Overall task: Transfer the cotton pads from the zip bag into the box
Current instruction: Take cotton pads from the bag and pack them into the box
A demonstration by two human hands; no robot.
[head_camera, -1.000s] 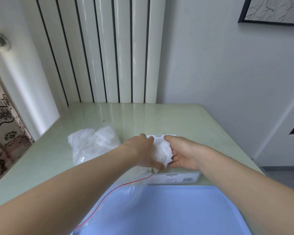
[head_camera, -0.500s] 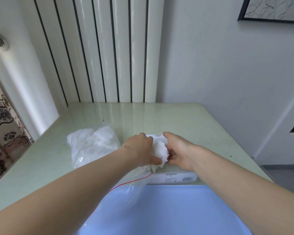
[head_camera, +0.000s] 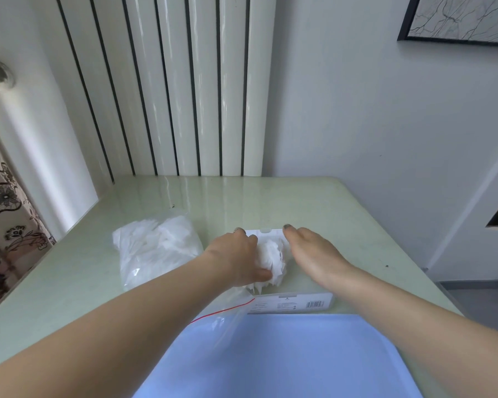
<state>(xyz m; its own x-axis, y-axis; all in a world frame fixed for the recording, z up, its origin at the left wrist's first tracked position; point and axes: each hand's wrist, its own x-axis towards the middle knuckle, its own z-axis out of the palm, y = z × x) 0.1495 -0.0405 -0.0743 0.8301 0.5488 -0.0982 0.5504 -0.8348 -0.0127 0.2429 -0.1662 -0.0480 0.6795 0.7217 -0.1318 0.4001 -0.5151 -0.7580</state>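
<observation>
Right hand flattened — left hand gripping pads

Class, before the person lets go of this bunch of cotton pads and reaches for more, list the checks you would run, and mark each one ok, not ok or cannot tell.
1. Bunch of cotton pads is over the box: ok.
2. Left hand grips the bunch: ok.
3. Right hand steadies the bunch from the other side with straight fingers: ok.
4. Pads lie flat inside the box: not ok, the bunch stands ragged, with edges sticking out.
5. Room left in the box: cannot tell, the hands hide the inside.
6. More pads wait in the bag on the table: ok.
</observation>
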